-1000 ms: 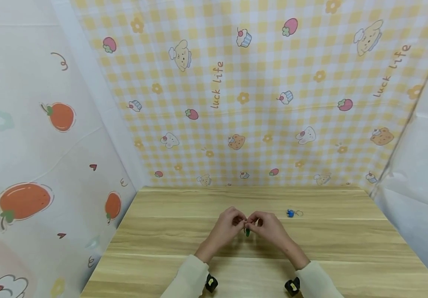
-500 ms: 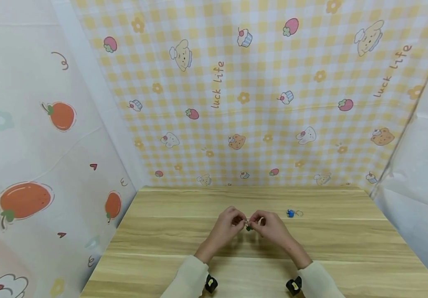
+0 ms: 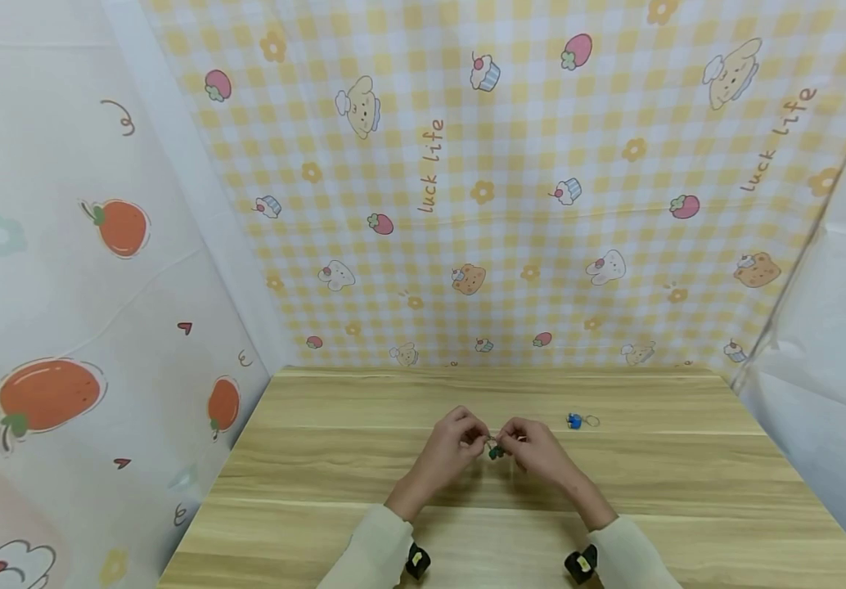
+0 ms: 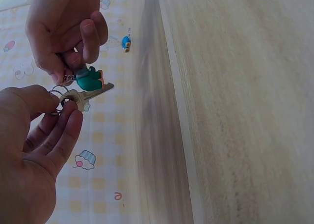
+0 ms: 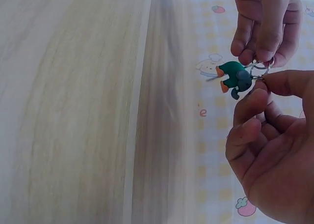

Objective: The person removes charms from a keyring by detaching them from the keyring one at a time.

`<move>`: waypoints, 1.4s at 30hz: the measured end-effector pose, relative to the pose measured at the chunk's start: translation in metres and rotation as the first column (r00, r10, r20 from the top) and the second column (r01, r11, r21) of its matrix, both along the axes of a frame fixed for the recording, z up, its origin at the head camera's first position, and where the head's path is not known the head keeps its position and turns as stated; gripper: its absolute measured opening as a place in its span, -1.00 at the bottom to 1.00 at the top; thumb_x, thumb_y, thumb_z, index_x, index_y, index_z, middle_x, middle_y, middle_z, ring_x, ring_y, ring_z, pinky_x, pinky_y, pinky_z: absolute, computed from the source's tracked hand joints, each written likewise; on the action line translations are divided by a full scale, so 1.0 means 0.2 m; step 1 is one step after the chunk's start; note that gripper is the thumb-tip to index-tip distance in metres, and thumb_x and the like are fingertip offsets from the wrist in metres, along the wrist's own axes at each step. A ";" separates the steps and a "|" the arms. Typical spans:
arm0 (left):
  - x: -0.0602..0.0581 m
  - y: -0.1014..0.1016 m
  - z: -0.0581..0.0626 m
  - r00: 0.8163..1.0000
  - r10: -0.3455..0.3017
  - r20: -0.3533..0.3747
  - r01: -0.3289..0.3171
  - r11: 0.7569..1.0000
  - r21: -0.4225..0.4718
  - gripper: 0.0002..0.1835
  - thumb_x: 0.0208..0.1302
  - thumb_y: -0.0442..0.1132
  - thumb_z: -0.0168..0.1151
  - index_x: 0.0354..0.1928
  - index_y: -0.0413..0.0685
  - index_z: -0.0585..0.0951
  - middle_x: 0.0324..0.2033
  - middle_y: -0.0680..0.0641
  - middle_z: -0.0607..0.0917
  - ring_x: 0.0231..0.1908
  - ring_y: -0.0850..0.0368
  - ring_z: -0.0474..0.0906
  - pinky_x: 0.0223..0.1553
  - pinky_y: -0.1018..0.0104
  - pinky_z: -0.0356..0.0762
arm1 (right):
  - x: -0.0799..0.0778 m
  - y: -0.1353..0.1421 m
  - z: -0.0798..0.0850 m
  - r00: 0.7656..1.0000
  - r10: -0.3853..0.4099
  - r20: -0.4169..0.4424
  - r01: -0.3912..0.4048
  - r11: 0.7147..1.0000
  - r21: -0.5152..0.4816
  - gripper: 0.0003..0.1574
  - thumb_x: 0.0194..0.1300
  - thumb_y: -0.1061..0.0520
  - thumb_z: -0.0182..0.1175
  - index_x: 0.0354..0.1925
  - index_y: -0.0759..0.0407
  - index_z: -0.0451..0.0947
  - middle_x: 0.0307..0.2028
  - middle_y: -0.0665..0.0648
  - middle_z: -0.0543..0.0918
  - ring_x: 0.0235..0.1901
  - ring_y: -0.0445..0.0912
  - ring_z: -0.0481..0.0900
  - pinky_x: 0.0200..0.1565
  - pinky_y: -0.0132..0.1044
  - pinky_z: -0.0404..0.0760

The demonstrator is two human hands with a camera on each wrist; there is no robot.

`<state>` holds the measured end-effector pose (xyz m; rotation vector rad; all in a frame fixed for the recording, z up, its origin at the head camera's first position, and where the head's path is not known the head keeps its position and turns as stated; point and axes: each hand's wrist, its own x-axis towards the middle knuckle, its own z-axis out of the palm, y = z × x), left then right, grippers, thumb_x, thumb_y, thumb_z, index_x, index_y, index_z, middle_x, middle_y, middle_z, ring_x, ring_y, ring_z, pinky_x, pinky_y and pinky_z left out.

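Observation:
My left hand [image 3: 451,446] pinches a metal key ring [image 4: 58,92] and the head of a key [image 4: 91,96] between thumb and fingers. On the same ring hangs a small elephant charm [image 5: 235,74] with a green body, grey head and orange feet. My right hand [image 3: 537,451] pinches the short chain [image 5: 256,77] between that charm and the ring. Both hands are close together above the wooden table [image 3: 364,466]. The fingertips partly cover the ring, so whether the key is fully threaded on it I cannot tell.
A blue charm [image 3: 574,421] with its own ring [image 3: 592,421] lies on the table, beyond my right hand and to its right. Behind the table hangs a yellow checked cloth [image 3: 511,245]. A white printed cloth [image 3: 99,311] borders the left side.
My right fingers have drawn slightly away to the right from my left fingers. The green elephant charm has shifted a little up and right between them. The blue charm has stayed put.

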<state>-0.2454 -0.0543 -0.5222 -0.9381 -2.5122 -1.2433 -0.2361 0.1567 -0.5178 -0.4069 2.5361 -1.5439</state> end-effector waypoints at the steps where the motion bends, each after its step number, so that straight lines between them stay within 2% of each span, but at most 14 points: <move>1: 0.00 0.00 0.00 1.000 0.003 0.012 -0.003 1.000 0.003 -0.94 0.45 -0.42 0.34 -0.15 -0.14 0.75 -0.18 -0.04 0.63 -0.22 0.29 0.66 -0.14 0.54 0.68 | 0.00 0.00 0.00 1.000 -0.003 -0.002 0.003 1.000 -0.001 -0.73 0.64 0.14 0.09 -0.07 0.32 0.63 -0.29 0.31 0.68 -0.69 -0.24 0.32 -0.58 -0.36 0.43; 5: 0.00 0.00 0.00 0.998 0.012 0.055 -0.013 1.000 0.020 -0.94 0.48 -0.38 0.33 -0.13 -0.13 0.74 -0.17 -0.04 0.63 -0.20 0.28 0.66 -0.11 0.52 0.69 | 0.00 0.01 -0.01 1.000 0.005 -0.027 -0.006 1.000 -0.009 -0.79 0.64 0.14 0.13 -0.05 0.28 0.61 -0.24 0.27 0.69 -0.68 -0.25 0.34 -0.58 -0.36 0.45; 8: 0.00 0.00 0.00 0.997 0.020 0.075 -0.023 0.999 0.042 -0.94 0.49 -0.38 0.33 -0.13 -0.11 0.75 -0.17 -0.04 0.64 -0.20 0.26 0.67 -0.11 0.49 0.70 | -0.01 0.01 -0.02 0.996 0.022 -0.082 -0.024 0.999 -0.023 -0.85 0.62 0.15 0.17 -0.05 0.21 0.62 -0.21 0.24 0.67 -0.66 -0.26 0.38 -0.57 -0.35 0.48; 14: 0.00 0.00 0.01 0.995 0.022 0.097 -0.030 0.996 0.088 -0.93 0.50 -0.38 0.31 -0.11 -0.10 0.74 -0.17 -0.06 0.66 -0.21 0.23 0.67 -0.13 0.45 0.71 | -0.01 0.01 -0.01 0.972 0.043 -0.229 -0.051 0.998 -0.029 -0.92 0.56 0.16 0.26 -0.14 0.13 0.66 -0.29 0.10 0.68 -0.57 -0.26 0.46 -0.55 -0.34 0.51; 19: 0.00 0.00 0.00 0.995 0.014 0.099 -0.023 0.995 0.094 -0.92 0.49 -0.40 0.31 -0.11 -0.12 0.74 -0.17 -0.07 0.67 -0.21 0.23 0.66 -0.14 0.46 0.71 | 0.00 0.00 -0.01 0.960 0.058 -0.273 -0.063 0.998 -0.011 -0.93 0.49 0.25 0.27 -0.19 0.10 0.65 -0.33 0.03 0.67 -0.50 -0.25 0.47 -0.49 -0.37 0.49; 23: 0.01 0.01 0.00 0.996 0.002 0.091 -0.010 0.996 0.091 -0.93 0.48 -0.40 0.32 -0.12 -0.12 0.74 -0.19 -0.08 0.68 -0.22 0.23 0.68 -0.14 0.47 0.71 | 0.00 -0.01 -0.02 0.973 0.059 -0.225 -0.065 0.998 -0.017 -0.94 0.49 0.26 0.24 -0.19 0.15 0.63 -0.40 0.07 0.66 -0.54 -0.27 0.45 -0.50 -0.39 0.48; 26: 0.01 0.01 0.00 0.997 0.002 0.078 -0.009 0.996 0.087 -0.93 0.47 -0.40 0.33 -0.12 -0.12 0.74 -0.19 -0.08 0.68 -0.23 0.24 0.68 -0.15 0.49 0.70 | 0.00 -0.01 -0.02 0.988 0.057 -0.144 -0.064 0.997 -0.047 -0.94 0.52 0.24 0.21 -0.15 0.22 0.62 -0.41 0.19 0.67 -0.59 -0.26 0.44 -0.53 -0.38 0.47; 31: 0.02 0.02 0.01 0.999 0.004 0.046 -0.008 0.997 0.075 -0.94 0.47 -0.39 0.34 -0.13 -0.12 0.75 -0.21 -0.07 0.68 -0.24 0.25 0.67 -0.16 0.49 0.70 | 0.00 -0.02 -0.01 0.998 0.037 -0.047 -0.041 0.996 -0.084 -0.87 0.55 0.21 0.19 -0.11 0.29 0.61 -0.33 0.33 0.70 -0.59 -0.21 0.44 -0.52 -0.38 0.47; 42: 0.03 0.02 0.01 0.998 0.000 0.057 -0.003 0.998 0.059 -0.95 0.49 -0.36 0.34 -0.13 -0.11 0.75 -0.20 -0.06 0.69 -0.25 0.31 0.64 -0.16 0.49 0.68 | 0.02 -0.03 0.01 0.999 0.024 -0.031 -0.027 0.995 -0.092 -0.90 0.46 0.21 0.27 -0.17 0.25 0.61 -0.41 0.32 0.67 -0.65 -0.23 0.40 -0.57 -0.36 0.44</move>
